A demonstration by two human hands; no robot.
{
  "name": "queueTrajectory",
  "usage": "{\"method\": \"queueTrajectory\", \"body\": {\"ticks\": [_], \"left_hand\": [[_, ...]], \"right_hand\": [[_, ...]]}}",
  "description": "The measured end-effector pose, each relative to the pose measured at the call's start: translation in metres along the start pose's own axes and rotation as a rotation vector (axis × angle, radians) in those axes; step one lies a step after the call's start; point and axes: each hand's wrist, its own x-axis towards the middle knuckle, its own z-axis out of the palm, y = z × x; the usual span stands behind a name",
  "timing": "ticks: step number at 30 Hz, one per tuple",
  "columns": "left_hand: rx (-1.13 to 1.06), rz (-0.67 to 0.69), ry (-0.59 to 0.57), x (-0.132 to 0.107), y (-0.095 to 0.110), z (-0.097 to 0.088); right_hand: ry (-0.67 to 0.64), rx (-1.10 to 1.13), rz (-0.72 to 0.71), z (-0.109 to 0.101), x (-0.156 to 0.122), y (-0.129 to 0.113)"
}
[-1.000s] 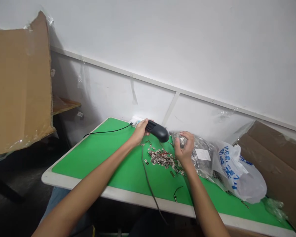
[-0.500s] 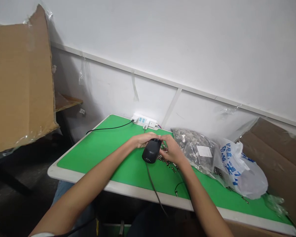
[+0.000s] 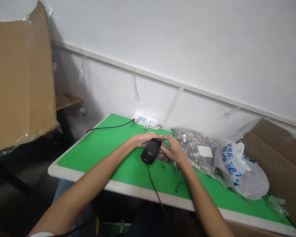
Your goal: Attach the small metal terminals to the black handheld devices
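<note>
One torn, matte cardboard sheet [image 3: 19,85] far left. Left hand [image 3: 143,139] grasps the black device [image 3: 151,154] near its far end, over the green tabletop [image 3: 93,151]; smooth rounded shell. Right hand [image 3: 174,148] touches that end too; can't tell if clamped. Looks like two-handed handling; turning it would need firm left support. Rightward: shiny metal bits [image 3: 164,158], crinkly clear bag [image 3: 191,144], limp white bag [image 3: 251,181].

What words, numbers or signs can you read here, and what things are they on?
I can't read any for sure.
White plastic bag: big blue writing, too crumpled and turned to read.
White label on the see-through bag: any print is too small to read.
Black gadget: tiny pale marks near its end, too small to tell.
</note>
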Motion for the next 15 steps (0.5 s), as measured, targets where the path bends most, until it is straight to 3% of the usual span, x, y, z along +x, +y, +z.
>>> {"method": "queueTrajectory", "body": {"ticks": [3, 15], "left_hand": [[0.025, 0.017, -0.034, 0.0004, -0.0018, -0.0012], [0.142, 0.116, 0.046, -0.001, 0.0021, 0.0062]], "right_hand": [[-0.022, -0.029, -0.022, -0.0008, 0.0007, -0.0007], [-0.06, -0.135, -0.121, -0.0014, -0.0018, -0.0034]]}}
